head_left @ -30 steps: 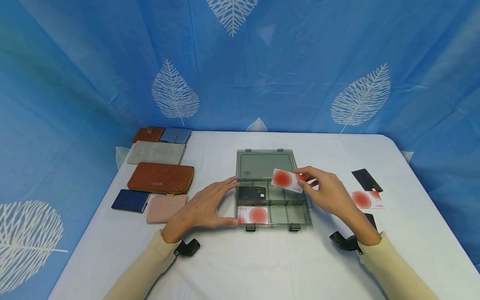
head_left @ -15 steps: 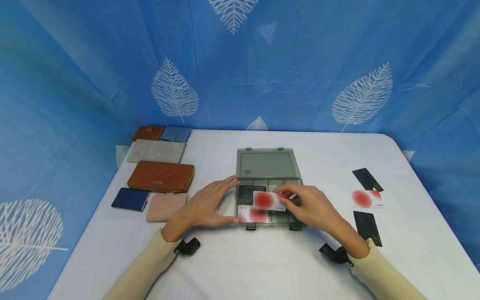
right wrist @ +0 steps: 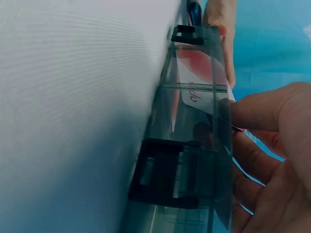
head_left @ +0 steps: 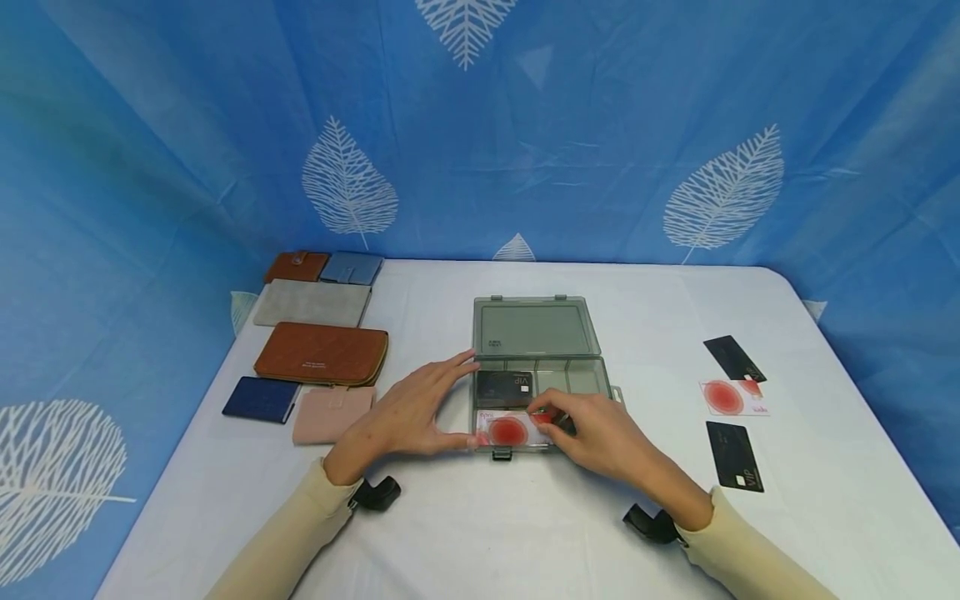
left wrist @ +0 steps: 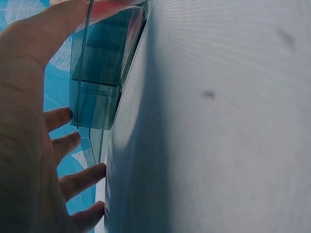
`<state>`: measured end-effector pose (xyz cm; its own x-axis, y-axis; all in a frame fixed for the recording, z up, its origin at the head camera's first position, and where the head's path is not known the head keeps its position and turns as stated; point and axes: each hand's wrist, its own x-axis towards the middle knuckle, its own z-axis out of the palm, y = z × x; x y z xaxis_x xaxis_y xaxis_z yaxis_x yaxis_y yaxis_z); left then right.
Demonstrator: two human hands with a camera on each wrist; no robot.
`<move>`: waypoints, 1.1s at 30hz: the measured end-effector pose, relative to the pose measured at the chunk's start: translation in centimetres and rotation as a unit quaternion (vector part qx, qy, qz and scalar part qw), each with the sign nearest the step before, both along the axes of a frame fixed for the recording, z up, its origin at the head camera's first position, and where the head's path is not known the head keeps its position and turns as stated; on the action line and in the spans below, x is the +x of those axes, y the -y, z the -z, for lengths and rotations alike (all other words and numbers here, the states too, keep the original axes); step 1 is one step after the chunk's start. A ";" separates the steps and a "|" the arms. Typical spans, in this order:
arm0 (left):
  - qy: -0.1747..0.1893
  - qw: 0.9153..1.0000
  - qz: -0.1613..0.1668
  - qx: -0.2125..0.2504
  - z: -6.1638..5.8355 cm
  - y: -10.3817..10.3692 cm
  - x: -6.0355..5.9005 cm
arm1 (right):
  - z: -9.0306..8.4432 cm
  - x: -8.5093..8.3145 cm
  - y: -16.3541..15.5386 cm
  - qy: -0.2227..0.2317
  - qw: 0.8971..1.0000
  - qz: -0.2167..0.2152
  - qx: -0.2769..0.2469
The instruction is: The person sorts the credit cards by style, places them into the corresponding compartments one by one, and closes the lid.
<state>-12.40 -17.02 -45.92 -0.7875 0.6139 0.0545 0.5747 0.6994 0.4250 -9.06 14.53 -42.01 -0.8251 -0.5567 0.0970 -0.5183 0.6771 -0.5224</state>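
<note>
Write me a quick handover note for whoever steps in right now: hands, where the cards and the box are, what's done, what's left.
Left hand: open, fingers straight against the left wall of the clear box.
Right hand: pinches a red-circle card, lowering it into the front left compartment.
Done: a black VIP card lies in the compartment behind it. Whether another card lies under the held one cannot be told.
Left: three cards on the table at right, two black, one red-circle. Lid open. Wallets at left, untouched.

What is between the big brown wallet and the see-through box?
In the head view, only bare white tablecloth lies between the brown wallet and the box; nearer the person, the left hand touches the box's left side.
</note>
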 end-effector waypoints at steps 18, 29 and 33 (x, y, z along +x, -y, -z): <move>0.000 1.000 -0.001 0.007 0.0 0.1 0.1 | 0.9 0.5 0.6 -0.107 0.993 -0.018 0.040; 0.001 1.000 -0.003 0.001 0.0 0.1 0.1 | 0.5 0.6 0.2 -0.083 0.995 -0.011 0.051; 0.000 1.000 -0.003 0.007 0.1 0.1 0.1 | 0.0 0.5 -0.4 -0.066 0.997 -0.007 0.048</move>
<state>-12.34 -17.16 -45.99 -0.7912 0.6083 0.0637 0.5705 0.6964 0.4353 -8.58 14.97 -41.98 -0.8005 -0.5802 0.1503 -0.5883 0.7126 -0.3822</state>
